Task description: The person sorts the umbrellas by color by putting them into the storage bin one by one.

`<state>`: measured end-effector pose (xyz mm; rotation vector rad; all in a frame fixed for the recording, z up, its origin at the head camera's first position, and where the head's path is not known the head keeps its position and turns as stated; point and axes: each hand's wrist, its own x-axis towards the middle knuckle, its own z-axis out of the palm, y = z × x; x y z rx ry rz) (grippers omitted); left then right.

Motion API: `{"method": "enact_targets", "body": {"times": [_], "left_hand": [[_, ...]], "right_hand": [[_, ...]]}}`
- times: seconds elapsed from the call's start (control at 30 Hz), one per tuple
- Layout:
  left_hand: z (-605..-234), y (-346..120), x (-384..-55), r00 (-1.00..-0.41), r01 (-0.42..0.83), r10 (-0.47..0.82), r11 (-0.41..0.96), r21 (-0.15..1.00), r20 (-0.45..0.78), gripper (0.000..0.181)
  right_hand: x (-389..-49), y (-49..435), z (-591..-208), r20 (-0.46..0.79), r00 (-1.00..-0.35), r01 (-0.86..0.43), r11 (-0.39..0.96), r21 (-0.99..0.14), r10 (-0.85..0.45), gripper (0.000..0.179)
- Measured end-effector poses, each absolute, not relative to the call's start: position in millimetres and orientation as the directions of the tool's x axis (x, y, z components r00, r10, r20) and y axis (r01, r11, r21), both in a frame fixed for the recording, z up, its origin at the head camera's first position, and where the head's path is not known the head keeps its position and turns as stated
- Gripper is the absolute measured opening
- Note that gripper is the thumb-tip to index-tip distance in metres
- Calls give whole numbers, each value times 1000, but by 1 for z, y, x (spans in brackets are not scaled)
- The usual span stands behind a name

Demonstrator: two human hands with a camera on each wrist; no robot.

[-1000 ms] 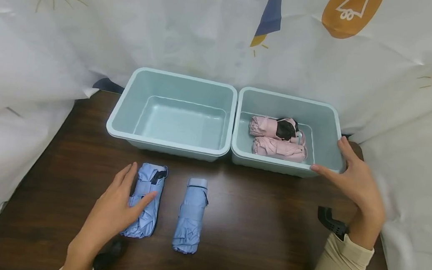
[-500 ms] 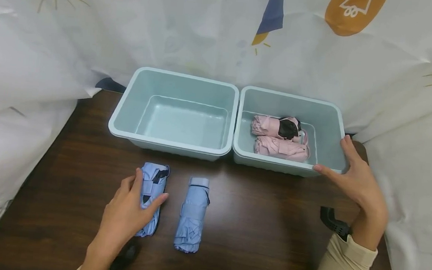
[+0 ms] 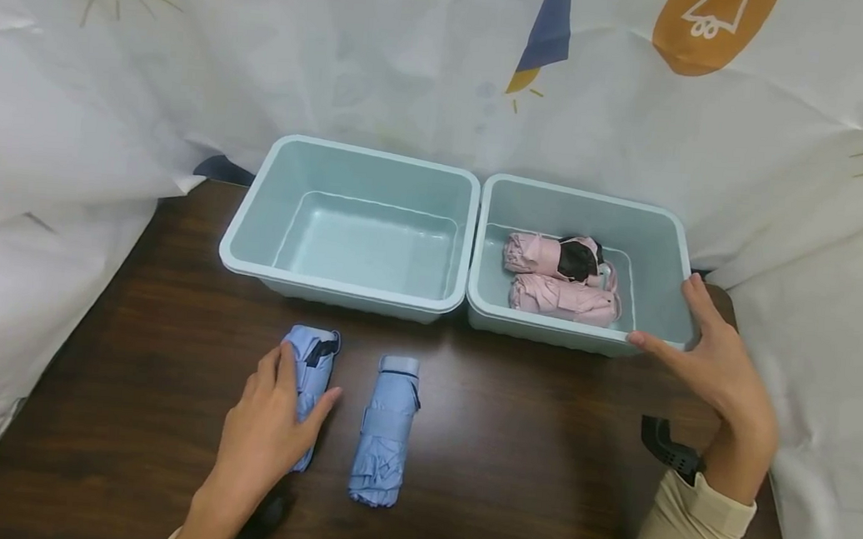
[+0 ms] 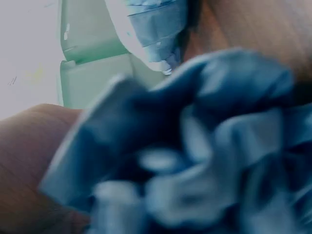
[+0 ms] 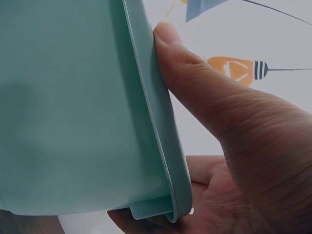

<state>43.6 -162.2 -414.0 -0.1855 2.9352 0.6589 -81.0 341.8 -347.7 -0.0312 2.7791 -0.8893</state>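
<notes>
A folded blue umbrella with a black strap lies on the left of the table in the head view. My left hand grips it, fingers along its far side and thumb by its right edge; part of the umbrella is hidden beneath the palm. In the left wrist view its crumpled fabric is blurred and fills the foreground. Beside it lies a second folded blue umbrella, untouched. My right hand holds the near right corner of the right plastic bin, thumb on the front rim and fingers on the side.
Two folded pink umbrellas lie in the right bin. The left bin, light blue-green too, stands beside it and nothing shows inside. Both rest at the back of the dark wooden table. A patterned white cloth hangs behind and along the sides.
My left hand has moved right and closed over the left blue umbrella, covering more of it. The right hand stays at the bin's corner. The whole view has shifted slightly.
</notes>
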Motion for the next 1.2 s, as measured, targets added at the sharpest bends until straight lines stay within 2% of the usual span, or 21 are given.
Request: {"method": "enact_targets", "body": {"times": [0.67,1.2], "left_hand": [[-429,-165,41,-965,-233,-164,894,384,-204,98],[-430,-173,38,-974,-206,-148,897,391,-173,90]], "right_hand": [[-80,343,-347,-187,-979,45,821,-569,-76,109],[-80,343,-351,-190,-980,56,820,-570,-66,110]]}}
